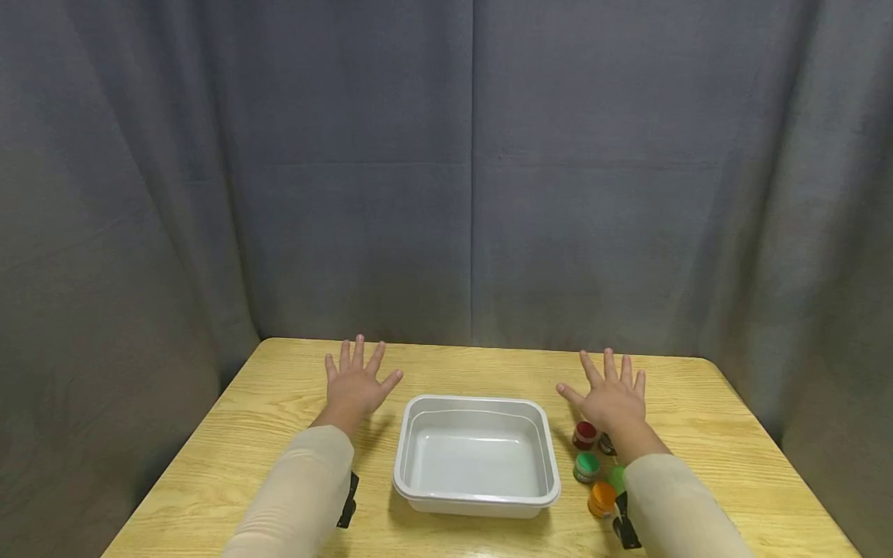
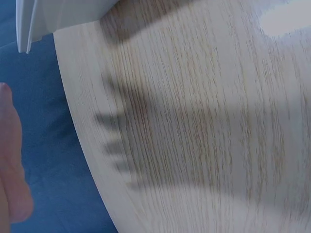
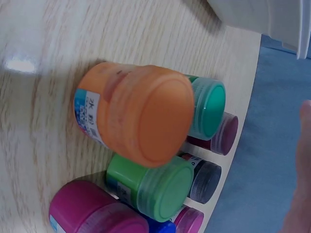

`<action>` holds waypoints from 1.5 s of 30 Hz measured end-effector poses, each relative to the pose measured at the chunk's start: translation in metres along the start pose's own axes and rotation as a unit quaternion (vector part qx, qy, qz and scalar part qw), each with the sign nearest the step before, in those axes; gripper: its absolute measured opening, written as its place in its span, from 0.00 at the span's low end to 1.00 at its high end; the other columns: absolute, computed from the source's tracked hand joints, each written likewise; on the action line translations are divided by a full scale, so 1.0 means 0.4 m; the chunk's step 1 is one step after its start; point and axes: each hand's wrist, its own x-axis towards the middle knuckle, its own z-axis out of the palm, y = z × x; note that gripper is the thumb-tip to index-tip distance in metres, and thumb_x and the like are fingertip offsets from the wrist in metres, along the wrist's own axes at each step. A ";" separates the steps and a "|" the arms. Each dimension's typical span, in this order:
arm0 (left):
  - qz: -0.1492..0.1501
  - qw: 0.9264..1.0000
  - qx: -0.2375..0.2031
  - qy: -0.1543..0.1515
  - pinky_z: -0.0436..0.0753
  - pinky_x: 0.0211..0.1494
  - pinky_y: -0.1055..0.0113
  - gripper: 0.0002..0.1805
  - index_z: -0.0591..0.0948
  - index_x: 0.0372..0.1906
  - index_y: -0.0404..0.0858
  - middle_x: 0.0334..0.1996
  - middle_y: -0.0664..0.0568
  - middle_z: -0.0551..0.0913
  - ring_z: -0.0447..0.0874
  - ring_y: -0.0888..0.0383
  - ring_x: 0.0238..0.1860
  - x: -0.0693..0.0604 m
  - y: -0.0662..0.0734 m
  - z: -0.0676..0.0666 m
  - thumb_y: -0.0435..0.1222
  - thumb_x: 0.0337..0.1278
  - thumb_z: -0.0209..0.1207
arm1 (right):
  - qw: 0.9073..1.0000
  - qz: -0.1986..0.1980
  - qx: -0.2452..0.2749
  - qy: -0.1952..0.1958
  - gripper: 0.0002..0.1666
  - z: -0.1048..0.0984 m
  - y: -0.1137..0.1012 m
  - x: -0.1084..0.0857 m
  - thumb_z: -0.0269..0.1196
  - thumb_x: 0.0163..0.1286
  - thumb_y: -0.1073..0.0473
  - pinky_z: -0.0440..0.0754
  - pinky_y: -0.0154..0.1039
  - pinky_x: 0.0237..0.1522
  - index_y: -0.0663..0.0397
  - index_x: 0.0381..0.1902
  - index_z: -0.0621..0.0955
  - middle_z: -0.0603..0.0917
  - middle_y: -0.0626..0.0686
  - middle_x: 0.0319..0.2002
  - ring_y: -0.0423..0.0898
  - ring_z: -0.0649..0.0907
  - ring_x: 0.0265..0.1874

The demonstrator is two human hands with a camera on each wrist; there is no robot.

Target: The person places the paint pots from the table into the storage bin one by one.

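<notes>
Both hands hover over the wooden table with fingers spread and hold nothing. My left hand (image 1: pixel 354 390) is left of a white tray (image 1: pixel 477 500); in the left wrist view part of that hand (image 2: pixel 12 170) shows at the left edge, its shadow on the table. My right hand (image 1: pixel 612 399) is right of the tray, above and beyond several paint jars: a red jar (image 1: pixel 584 435), a green jar (image 1: pixel 587 467) and an orange jar (image 1: pixel 601 500). In the right wrist view the orange jar (image 3: pixel 146 116) stands nearest, and part of the hand (image 3: pixel 300 174) shows at the right edge.
Light green (image 3: pixel 163 187), magenta (image 3: pixel 92 208), black (image 3: pixel 205 180) and blue jars stand close together, partly hidden by my right arm in the head view. Grey curtains (image 1: pixel 363 170) hang behind and beside the table (image 1: pixel 216 457). The tray holds nothing visible.
</notes>
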 end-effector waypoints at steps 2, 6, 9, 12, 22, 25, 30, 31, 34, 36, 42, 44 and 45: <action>0.003 1.000 0.003 0.004 0.29 0.76 0.33 0.42 0.46 0.79 0.51 0.79 0.40 0.35 0.26 0.38 0.79 0.001 0.000 0.000 0.66 0.68 0.35 | 1.000 0.001 0.004 -0.002 0.56 0.001 -0.001 0.000 0.44 0.67 0.21 0.22 0.71 0.70 0.48 0.79 0.46 0.35 0.70 0.77 0.73 0.31 0.73; 0.008 1.000 0.004 0.007 0.31 0.76 0.33 0.42 0.46 0.79 0.51 0.79 0.40 0.36 0.27 0.38 0.79 0.005 0.002 0.001 0.66 0.68 0.34 | 1.000 0.003 0.007 -0.007 0.57 0.001 0.002 0.003 0.42 0.66 0.19 0.22 0.71 0.69 0.47 0.79 0.45 0.33 0.69 0.77 0.72 0.30 0.73; 0.010 1.000 -0.003 0.006 0.31 0.76 0.33 0.42 0.46 0.79 0.51 0.79 0.40 0.35 0.27 0.38 0.79 0.004 0.003 -0.002 0.66 0.68 0.35 | 1.000 0.000 0.005 -0.002 0.58 0.003 0.012 0.005 0.40 0.65 0.18 0.23 0.71 0.70 0.47 0.79 0.44 0.32 0.69 0.77 0.73 0.31 0.73; 0.013 1.000 -0.019 0.010 0.31 0.76 0.33 0.41 0.46 0.79 0.50 0.79 0.39 0.35 0.27 0.37 0.79 -0.002 0.001 -0.003 0.65 0.69 0.36 | 1.000 -0.002 0.009 0.013 0.57 0.006 0.025 0.001 0.40 0.65 0.19 0.25 0.72 0.70 0.48 0.79 0.45 0.34 0.70 0.76 0.74 0.33 0.74; 0.040 0.985 -0.168 0.010 0.39 0.76 0.32 0.41 0.45 0.79 0.47 0.78 0.35 0.34 0.28 0.34 0.78 -0.059 -0.006 0.041 0.63 0.71 0.35 | 0.997 -0.007 0.057 0.059 0.54 0.000 0.067 -0.072 0.43 0.70 0.25 0.47 0.74 0.70 0.62 0.75 0.56 0.48 0.77 0.73 0.77 0.50 0.71; 0.048 0.968 -0.246 0.001 0.39 0.74 0.29 0.42 0.40 0.80 0.47 0.78 0.35 0.31 0.26 0.34 0.78 -0.085 -0.004 0.057 0.64 0.71 0.31 | 0.995 -0.004 0.074 0.063 0.52 0.002 0.083 -0.099 0.43 0.72 0.27 0.55 0.74 0.68 0.65 0.74 0.58 0.51 0.78 0.72 0.77 0.54 0.70; 0.075 0.935 -0.347 -0.018 0.38 0.71 0.25 0.40 0.36 0.79 0.46 0.78 0.37 0.31 0.26 0.35 0.78 -0.137 0.010 0.084 0.61 0.74 0.30 | 0.990 0.006 0.127 0.065 0.50 0.003 0.118 -0.145 0.43 0.74 0.30 0.59 0.76 0.64 0.67 0.73 0.58 0.52 0.78 0.72 0.78 0.56 0.69; 0.081 0.928 -0.362 -0.021 0.38 0.70 0.25 0.40 0.36 0.79 0.46 0.79 0.38 0.31 0.27 0.35 0.78 -0.148 0.014 0.090 0.60 0.74 0.30 | 0.988 0.007 0.136 0.066 0.49 0.002 0.127 -0.154 0.43 0.75 0.31 0.60 0.76 0.64 0.68 0.73 0.58 0.52 0.78 0.72 0.78 0.56 0.68; 0.094 0.910 -0.402 -0.027 0.37 0.72 0.26 0.39 0.36 0.79 0.45 0.79 0.40 0.33 0.29 0.37 0.79 -0.178 0.023 0.103 0.58 0.75 0.31 | 0.984 0.011 0.162 0.068 0.48 0.002 0.151 -0.177 0.42 0.75 0.32 0.61 0.75 0.63 0.68 0.73 0.59 0.54 0.77 0.71 0.78 0.57 0.68; 0.095 0.898 -0.428 -0.028 0.36 0.73 0.29 0.38 0.36 0.79 0.44 0.79 0.41 0.34 0.30 0.37 0.79 -0.197 0.027 0.110 0.55 0.77 0.32 | 0.982 0.016 0.175 0.066 0.47 0.004 0.165 -0.191 0.42 0.76 0.32 0.62 0.75 0.63 0.68 0.72 0.60 0.55 0.77 0.71 0.77 0.58 0.67; 0.086 0.865 -0.492 -0.042 0.45 0.73 0.30 0.35 0.36 0.79 0.44 0.79 0.41 0.35 0.36 0.33 0.77 -0.250 0.039 0.125 0.49 0.78 0.34 | 0.975 0.042 0.216 0.046 0.46 0.019 0.197 -0.240 0.43 0.76 0.33 0.62 0.74 0.64 0.67 0.72 0.61 0.56 0.76 0.71 0.77 0.58 0.68; 0.083 0.859 -0.504 -0.042 0.46 0.72 0.29 0.36 0.37 0.79 0.44 0.79 0.40 0.36 0.37 0.32 0.77 -0.265 0.044 0.129 0.48 0.78 0.35 | 0.971 0.053 0.232 0.038 0.46 0.024 0.206 -0.257 0.45 0.75 0.34 0.63 0.73 0.64 0.67 0.72 0.60 0.56 0.75 0.72 0.75 0.58 0.69; 0.082 0.856 -0.508 -0.042 0.47 0.72 0.28 0.36 0.37 0.79 0.44 0.79 0.39 0.36 0.37 0.31 0.77 -0.271 0.046 0.131 0.48 0.78 0.36 | 0.969 0.057 0.240 0.035 0.46 0.026 0.210 -0.265 0.46 0.75 0.34 0.64 0.72 0.65 0.66 0.73 0.60 0.56 0.75 0.72 0.74 0.58 0.69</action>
